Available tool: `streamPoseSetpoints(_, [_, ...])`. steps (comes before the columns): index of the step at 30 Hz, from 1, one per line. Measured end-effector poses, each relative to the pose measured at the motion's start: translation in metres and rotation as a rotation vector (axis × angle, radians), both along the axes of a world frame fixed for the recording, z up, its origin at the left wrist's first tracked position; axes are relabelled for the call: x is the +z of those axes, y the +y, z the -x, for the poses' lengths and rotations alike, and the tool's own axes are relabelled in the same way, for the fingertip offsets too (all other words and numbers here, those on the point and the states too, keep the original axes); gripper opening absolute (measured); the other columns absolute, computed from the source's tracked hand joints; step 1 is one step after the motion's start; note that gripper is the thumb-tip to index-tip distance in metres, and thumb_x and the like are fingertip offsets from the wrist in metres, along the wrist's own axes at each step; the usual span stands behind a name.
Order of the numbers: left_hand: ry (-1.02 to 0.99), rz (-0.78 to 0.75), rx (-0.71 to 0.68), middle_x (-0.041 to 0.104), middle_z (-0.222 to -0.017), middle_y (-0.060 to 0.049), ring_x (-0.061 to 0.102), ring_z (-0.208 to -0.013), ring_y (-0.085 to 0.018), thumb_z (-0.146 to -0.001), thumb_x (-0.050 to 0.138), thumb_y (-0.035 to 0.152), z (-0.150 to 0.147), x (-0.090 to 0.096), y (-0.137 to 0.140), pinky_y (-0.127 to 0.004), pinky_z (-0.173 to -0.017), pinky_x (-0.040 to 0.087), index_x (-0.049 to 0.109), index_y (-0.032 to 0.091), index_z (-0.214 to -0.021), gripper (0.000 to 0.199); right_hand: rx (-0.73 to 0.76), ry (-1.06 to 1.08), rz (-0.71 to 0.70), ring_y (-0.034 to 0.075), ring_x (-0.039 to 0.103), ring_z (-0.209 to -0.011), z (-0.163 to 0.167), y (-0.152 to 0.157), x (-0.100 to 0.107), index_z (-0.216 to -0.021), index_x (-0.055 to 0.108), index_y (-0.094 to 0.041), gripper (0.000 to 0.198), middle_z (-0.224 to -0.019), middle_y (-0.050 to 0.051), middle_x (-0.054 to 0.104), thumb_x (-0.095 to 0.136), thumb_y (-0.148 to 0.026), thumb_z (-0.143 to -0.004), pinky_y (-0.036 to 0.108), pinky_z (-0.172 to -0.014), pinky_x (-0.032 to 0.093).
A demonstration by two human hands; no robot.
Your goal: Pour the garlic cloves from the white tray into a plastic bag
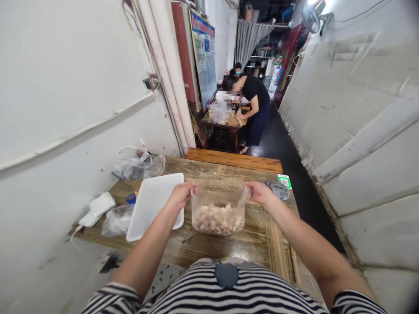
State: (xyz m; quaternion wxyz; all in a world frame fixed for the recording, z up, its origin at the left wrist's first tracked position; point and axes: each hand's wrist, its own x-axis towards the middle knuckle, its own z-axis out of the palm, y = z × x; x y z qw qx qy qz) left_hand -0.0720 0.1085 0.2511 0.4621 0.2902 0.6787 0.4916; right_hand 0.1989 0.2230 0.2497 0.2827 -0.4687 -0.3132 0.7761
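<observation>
A clear plastic bag (218, 198) hangs spread between my hands over the wooden table (209, 248). Pale, brownish small pieces (218, 219) fill its lower part; their exact kind is hard to make out. My left hand (182, 194) pinches the bag's upper left corner. At the upper right corner, my right hand (260, 192) grips the bag's edge with closed fingers. Just left of the bag, partly behind my left forearm, lies a white plastic tray (153, 196). I cannot tell whether the bag's bottom touches the tabletop.
Clear plastic bags (140, 168), blue-handled scissors (131, 199) and a white device (98, 207) lie on the left. A grey crumpled bag (278, 190) and a QR card (284, 181) sit at the right corner. Beyond a wooden bench (234, 160), a person (257, 96) bends over another table.
</observation>
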Motion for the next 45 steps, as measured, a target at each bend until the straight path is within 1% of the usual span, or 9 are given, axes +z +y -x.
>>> streamPoseSetpoints(4, [0.138,-0.054,-0.172,0.07,-0.091,-0.008,0.061,-0.085,-0.02,-0.061,0.065,0.043,-0.016,-0.021,0.001,-0.029,-0.072,0.044,0.07,0.015,-0.089,0.04,0.134,-0.157,-0.15,0.01,0.051,-0.044,0.001,-0.032,-0.006,-0.068,0.05,-0.015,0.01,-0.05,-0.004,0.053,0.052,-0.006,-0.067,0.02,-0.049,0.038])
streamPoseSetpoints(8, [0.415,-0.277,-0.203,0.068,-0.099,-0.009,0.057,-0.102,-0.024,-0.069,0.061,0.046,-0.038,-0.032,-0.003,-0.039,-0.095,0.039,0.073,0.019,-0.076,0.03,0.351,-0.605,-0.683,0.01,0.051,-0.051,0.006,-0.063,0.002,-0.092,0.056,-0.014,0.028,-0.057,-0.005,0.054,0.055,-0.007,-0.065,0.02,-0.053,0.035])
streamPoseSetpoints(12, [0.028,-0.277,-0.278,0.054,-0.13,-0.011,0.043,-0.125,-0.026,-0.074,0.06,0.049,-0.066,-0.043,-0.007,-0.041,-0.106,0.029,0.071,0.017,-0.093,0.039,0.485,-0.726,-0.977,0.012,0.054,-0.067,0.031,-0.08,-0.004,-0.101,0.062,-0.016,0.031,-0.074,0.0,0.063,0.058,-0.018,-0.07,0.021,-0.061,0.036])
streamPoseSetpoints(16, [-0.24,-0.261,-0.309,0.049,-0.135,-0.009,0.036,-0.131,-0.023,-0.075,0.059,0.051,-0.085,-0.059,-0.012,-0.039,-0.112,0.021,0.06,0.018,-0.118,0.054,0.506,-0.689,-0.961,0.014,0.055,-0.067,0.063,-0.083,-0.025,-0.08,0.069,-0.013,0.017,-0.072,0.002,0.065,0.054,-0.02,-0.075,0.02,-0.058,0.035])
streamPoseSetpoints(23, [0.05,-0.354,-0.33,0.043,-0.141,-0.007,0.032,-0.134,-0.021,-0.079,0.053,0.05,-0.08,-0.075,-0.025,-0.04,-0.114,0.017,0.053,0.02,-0.127,0.056,0.378,-0.781,-0.963,0.016,0.06,-0.072,0.069,-0.085,-0.036,-0.082,0.071,-0.018,0.02,-0.081,0.004,0.07,0.055,-0.018,-0.069,0.021,-0.063,0.038])
streamPoseSetpoints(31, [0.054,-0.395,-0.402,0.068,-0.089,-0.006,0.062,-0.088,-0.021,-0.075,0.056,0.055,-0.074,-0.096,-0.023,-0.035,-0.085,0.046,0.057,0.019,-0.096,0.042,0.319,-0.652,-0.734,0.008,0.043,-0.048,0.065,-0.078,-0.047,-0.059,0.066,-0.012,0.019,-0.048,-0.002,0.052,0.05,-0.016,-0.069,0.018,-0.049,0.028])
streamPoseSetpoints(36, [0.171,-0.373,-0.454,0.066,-0.08,-0.005,0.06,-0.08,-0.019,-0.081,0.045,0.057,-0.088,-0.116,-0.029,-0.032,-0.081,0.043,0.058,0.018,-0.085,0.041,0.256,-0.588,-0.615,0.008,0.042,-0.048,0.062,-0.073,-0.045,-0.059,0.065,-0.011,0.02,-0.049,-0.002,0.052,0.05,-0.02,-0.069,0.018,-0.049,0.03])
streamPoseSetpoints(41, [0.101,-0.226,-0.279,0.048,-0.053,0.002,0.048,-0.052,-0.016,-0.076,0.037,0.068,-0.091,-0.123,-0.023,-0.028,-0.057,0.041,0.056,0.019,-0.079,0.052,0.465,-0.784,-0.995,0.013,0.056,-0.067,0.048,-0.069,-0.029,-0.095,0.066,-0.013,0.033,-0.077,0.004,0.066,0.051,-0.011,-0.066,0.02,-0.061,0.038])
streamPoseSetpoints(45, [0.139,-0.276,-0.356,0.054,-0.064,-0.002,0.051,-0.069,-0.021,-0.073,0.044,0.061,-0.093,-0.116,-0.015,-0.033,-0.067,0.043,0.059,0.02,-0.077,0.043,0.916,-0.822,-1.441,0.021,0.06,-0.084,0.051,-0.07,-0.012,-0.087,0.067,-0.016,0.03,-0.087,0.008,0.068,0.052,-0.007,-0.063,0.027,-0.076,0.042])
